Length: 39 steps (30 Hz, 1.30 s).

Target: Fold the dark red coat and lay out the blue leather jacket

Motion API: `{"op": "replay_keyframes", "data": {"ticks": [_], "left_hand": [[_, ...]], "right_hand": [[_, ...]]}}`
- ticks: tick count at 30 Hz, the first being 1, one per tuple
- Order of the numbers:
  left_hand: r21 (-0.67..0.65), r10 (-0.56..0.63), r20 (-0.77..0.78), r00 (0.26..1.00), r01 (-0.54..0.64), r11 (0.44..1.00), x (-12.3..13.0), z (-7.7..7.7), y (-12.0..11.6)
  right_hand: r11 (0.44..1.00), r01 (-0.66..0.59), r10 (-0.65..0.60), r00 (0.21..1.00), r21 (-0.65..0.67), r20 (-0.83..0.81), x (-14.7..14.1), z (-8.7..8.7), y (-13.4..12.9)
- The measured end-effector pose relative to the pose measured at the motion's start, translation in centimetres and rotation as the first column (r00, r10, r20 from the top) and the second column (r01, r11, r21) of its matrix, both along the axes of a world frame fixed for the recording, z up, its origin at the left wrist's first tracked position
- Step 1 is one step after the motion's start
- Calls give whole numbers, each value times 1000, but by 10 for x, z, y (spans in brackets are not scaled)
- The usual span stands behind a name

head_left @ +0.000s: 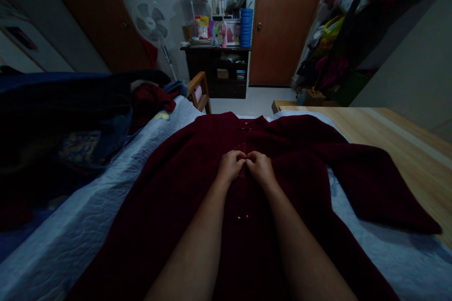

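Largest first, we are working over a bed with a pale quilted cover, and a wooden surface is standing beside it on our right. The dark red garment is lying spread on the cover in front of us, its body mostly flat and its right-side sleeve reaching out over the edge of the wooden surface. This wide support is helping us, so we are doing best by not leaning our forearms heavily on the cloth, because their weight could be pulling the two front sides unevenly.

Coming smaller, our left hand and right hand are meeting at the front opening, with fingertips touching or nearly so. Each grip is narrow and is pinching the garment there; whether a fastener is sitting between the fingertips, we cannot tell.

For good handling, we are wanting one hand to be steadying one edge while the other is making only small movements, both working level and without lifting the cloth much. For alignment, we are taking as guides the small shiny upper fastening, beyond our hands, and the lower fastening, between our forearms.
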<state>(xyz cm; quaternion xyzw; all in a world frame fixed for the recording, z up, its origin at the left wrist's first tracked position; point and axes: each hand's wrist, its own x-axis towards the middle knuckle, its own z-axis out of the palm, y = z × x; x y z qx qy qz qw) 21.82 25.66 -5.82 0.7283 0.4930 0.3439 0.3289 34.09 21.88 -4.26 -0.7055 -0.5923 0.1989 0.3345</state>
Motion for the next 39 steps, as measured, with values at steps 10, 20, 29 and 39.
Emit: {"op": "replay_keyframes", "data": {"ticks": [10,20,29,39], "left_hand": [[-42,-10,11,1000,10,999,-2,3,-1],[-30,28,-16,999,-29,999,1,6,-2],[51,63,-84,994,-59,997,5,7,-6],[105,89,-142,986,-75,992,7,2,-5]], "right_hand": [[994,106,-101,989,-38,107,-12,-1,1],[990,136,-137,990,26,33,-14,-5,1],[990,133,-129,988,54,-80,-10,-8,2],[989,127,-113,980,75,-166,-4,-10,3]]}}
